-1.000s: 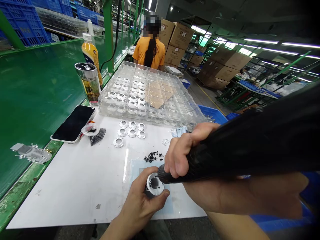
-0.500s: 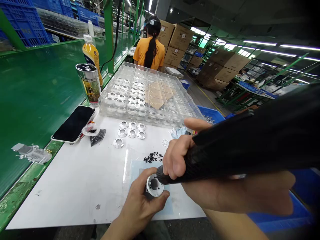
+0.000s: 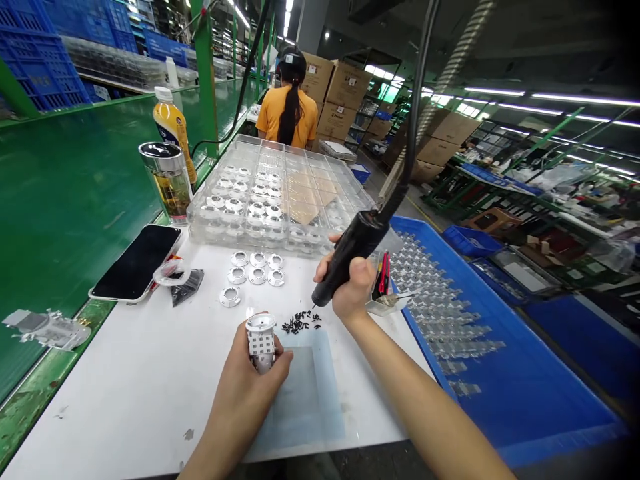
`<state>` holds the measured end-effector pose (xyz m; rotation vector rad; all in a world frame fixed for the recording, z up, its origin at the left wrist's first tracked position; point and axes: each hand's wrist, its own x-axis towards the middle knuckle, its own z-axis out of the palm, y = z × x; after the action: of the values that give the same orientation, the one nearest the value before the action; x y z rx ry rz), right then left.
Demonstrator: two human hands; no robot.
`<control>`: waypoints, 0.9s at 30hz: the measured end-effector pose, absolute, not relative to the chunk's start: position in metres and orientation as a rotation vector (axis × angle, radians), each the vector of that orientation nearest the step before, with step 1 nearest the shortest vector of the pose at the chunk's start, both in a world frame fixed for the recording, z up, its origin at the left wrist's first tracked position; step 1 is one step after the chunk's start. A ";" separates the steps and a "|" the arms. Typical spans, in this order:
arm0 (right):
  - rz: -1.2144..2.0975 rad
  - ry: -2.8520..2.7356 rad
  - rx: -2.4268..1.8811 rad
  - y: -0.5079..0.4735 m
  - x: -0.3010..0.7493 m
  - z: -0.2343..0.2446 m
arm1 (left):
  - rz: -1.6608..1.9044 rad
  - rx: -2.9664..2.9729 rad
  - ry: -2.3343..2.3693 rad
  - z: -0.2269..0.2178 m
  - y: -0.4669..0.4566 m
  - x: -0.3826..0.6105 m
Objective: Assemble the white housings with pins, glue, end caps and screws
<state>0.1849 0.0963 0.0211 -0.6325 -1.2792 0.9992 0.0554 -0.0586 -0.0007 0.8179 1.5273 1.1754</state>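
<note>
On my remote feed, a black electric screwdriver [image 3: 350,253] and, in the left hand [image 3: 240,400], a white housing [image 3: 261,335] gridded with square holes; a blue tray [image 3: 530,393] lines the right edge of the white table [image 3: 130,380].
</note>
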 end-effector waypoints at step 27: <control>1.242 -1.132 -0.482 0.058 0.175 0.058 | 1.095 1.105 1.618 -0.017 -0.024 0.068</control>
<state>0.1746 0.0583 0.0583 -0.4820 -1.1322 1.2421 0.0684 -0.0241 -0.0168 1.1049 1.6179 1.0954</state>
